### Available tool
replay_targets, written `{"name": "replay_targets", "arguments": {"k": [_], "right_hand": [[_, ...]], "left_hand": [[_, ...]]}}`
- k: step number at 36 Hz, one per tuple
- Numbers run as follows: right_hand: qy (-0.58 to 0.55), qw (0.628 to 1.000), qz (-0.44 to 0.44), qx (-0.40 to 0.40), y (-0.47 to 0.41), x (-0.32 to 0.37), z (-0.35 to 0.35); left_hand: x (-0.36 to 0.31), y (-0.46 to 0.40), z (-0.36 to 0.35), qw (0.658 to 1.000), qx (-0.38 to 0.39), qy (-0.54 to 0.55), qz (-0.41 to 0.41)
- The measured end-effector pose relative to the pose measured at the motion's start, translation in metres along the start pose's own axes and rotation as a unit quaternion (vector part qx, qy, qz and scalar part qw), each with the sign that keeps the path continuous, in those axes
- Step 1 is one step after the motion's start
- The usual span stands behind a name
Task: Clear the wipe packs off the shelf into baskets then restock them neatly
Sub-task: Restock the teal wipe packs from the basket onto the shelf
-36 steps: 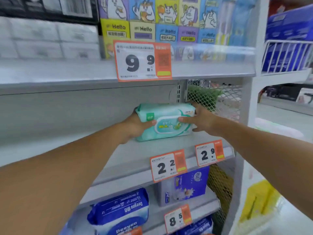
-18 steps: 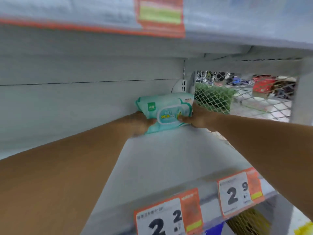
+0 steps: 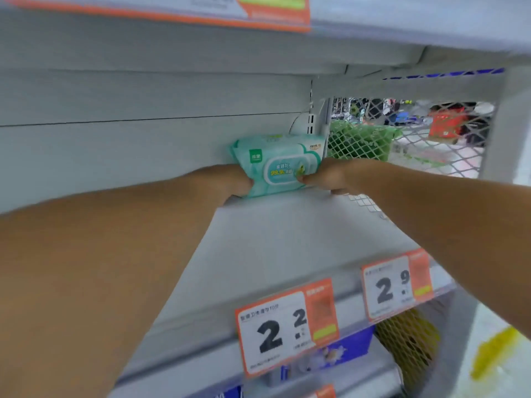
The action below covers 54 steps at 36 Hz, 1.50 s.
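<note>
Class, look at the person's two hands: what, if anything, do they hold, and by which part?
Both hold the green wipe pack: the left hand grips its left end, the right hand its right end.

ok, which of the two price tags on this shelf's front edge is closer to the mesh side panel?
The orange-and-white price tag reading 2.9, at the shelf's right end; the orange-and-white tag reading 2.2 sits further left.

Grey metal back panel [image 3: 143,145], wire mesh side [image 3: 431,133], orange price tags [image 3: 287,326]

Both hands [image 3: 327,176] have pushed the wipe pack [image 3: 280,165] deeper — to the shelf's back corner
</note>
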State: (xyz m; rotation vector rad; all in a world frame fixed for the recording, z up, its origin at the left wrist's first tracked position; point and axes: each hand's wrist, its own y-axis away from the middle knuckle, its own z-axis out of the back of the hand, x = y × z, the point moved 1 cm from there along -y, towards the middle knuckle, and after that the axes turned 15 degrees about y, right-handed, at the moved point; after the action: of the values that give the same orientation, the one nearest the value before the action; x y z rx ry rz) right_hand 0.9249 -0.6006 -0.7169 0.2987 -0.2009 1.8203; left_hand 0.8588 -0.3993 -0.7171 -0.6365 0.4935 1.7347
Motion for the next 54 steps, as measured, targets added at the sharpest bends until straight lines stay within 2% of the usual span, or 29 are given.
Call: {"name": "replay_targets", "arguments": {"k": [2, 3, 5, 6, 8, 10, 11, 13, 14, 16, 17, 19, 21, 26, 30, 37, 43, 47, 49, 50, 52, 54], "right_hand": [[0.047, 0.996, 0.008, -0.075, 0.039, 0.009, 0.013], [0.068, 0.988, 0.029, -0.136, 0.063, 0.013, 0.017], [0.041, 0.961, 0.101, -0.256, 0.117, 0.014, 0.020], [-0.004, 0.940, 0.139, -0.311, 0.148, 0.014, 0.016], [-0.087, 0.903, 0.177, -0.382, 0.210, 0.013, -0.005], [-0.102, 0.892, 0.192, -0.397, 0.261, 0.015, -0.040], [-0.112, 0.898, 0.195, -0.379, 0.281, 0.015, -0.065], [-0.116, 0.929, 0.163, -0.311, 0.313, 0.012, -0.126], [-0.101, 0.953, 0.135, -0.251, 0.325, 0.011, -0.159], [-0.028, 0.994, 0.088, -0.065, 0.350, 0.006, -0.228], [0.012, 0.997, 0.058, 0.047, 0.366, 0.004, -0.258], [0.103, 0.965, 0.015, 0.241, 0.401, -0.004, -0.308], [0.151, 0.933, -0.015, 0.325, 0.429, -0.015, -0.344], [0.213, 0.912, -0.016, 0.350, 0.450, -0.031, -0.385], [0.226, 0.892, 0.033, 0.389, 0.460, -0.033, -0.412], [0.292, 0.894, 0.056, 0.336, 0.470, -0.037, -0.432], [0.263, 0.898, 0.034, 0.352, 0.468, -0.035, -0.421], [0.256, 0.909, 0.052, 0.325, 0.478, -0.033, -0.416], [0.276, 0.910, 0.068, 0.301, 0.481, -0.029, -0.406], [0.294, 0.909, 0.086, 0.283, 0.480, -0.027, -0.398], [0.338, 0.901, 0.136, 0.235, 0.478, -0.022, -0.374], [0.387, 0.881, 0.198, 0.186, 0.479, -0.018, -0.345]], "left_hand": [[-0.007, 0.032, 0.014, 1.000, -0.005, -0.006, -0.018], [-0.012, 0.052, 0.022, 0.999, -0.021, -0.018, -0.040], [-0.016, 0.099, 0.034, 0.986, -0.102, -0.031, -0.129], [-0.017, 0.126, 0.037, 0.970, -0.133, -0.007, -0.204], [-0.010, 0.192, 0.033, 0.921, -0.126, 0.100, -0.355], [0.009, 0.259, 0.012, 0.889, -0.086, 0.182, -0.412], [0.026, 0.284, -0.008, 0.892, -0.063, 0.207, -0.397], [0.074, 0.319, -0.063, 0.933, 0.006, 0.188, -0.307], [0.103, 0.334, -0.092, 0.956, 0.051, 0.154, -0.245], [0.163, 0.370, -0.144, 0.981, 0.131, 0.096, -0.107], [0.188, 0.387, -0.159, 0.985, 0.149, 0.077, -0.048], [0.226, 0.423, -0.179, 0.983, 0.179, 0.028, 0.018], [0.255, 0.454, -0.195, 0.970, 0.237, -0.009, 0.055], [0.292, 0.481, -0.216, 0.930, 0.348, -0.038, 0.110], [0.298, 0.480, -0.220, 0.934, 0.345, -0.011, 0.096], [0.313, 0.488, -0.219, 0.924, 0.365, -0.052, 0.103], [0.308, 0.487, -0.222, 0.919, 0.374, -0.057, 0.110], [0.298, 0.490, -0.228, 0.918, 0.373, -0.037, 0.128], [0.298, 0.489, -0.228, 0.918, 0.346, 0.030, 0.193], [0.299, 0.487, -0.224, 0.909, 0.319, 0.089, 0.251], [0.300, 0.481, -0.215, 0.874, 0.249, 0.204, 0.363], [0.304, 0.474, -0.203, 0.840, 0.213, 0.257, 0.427]]}}
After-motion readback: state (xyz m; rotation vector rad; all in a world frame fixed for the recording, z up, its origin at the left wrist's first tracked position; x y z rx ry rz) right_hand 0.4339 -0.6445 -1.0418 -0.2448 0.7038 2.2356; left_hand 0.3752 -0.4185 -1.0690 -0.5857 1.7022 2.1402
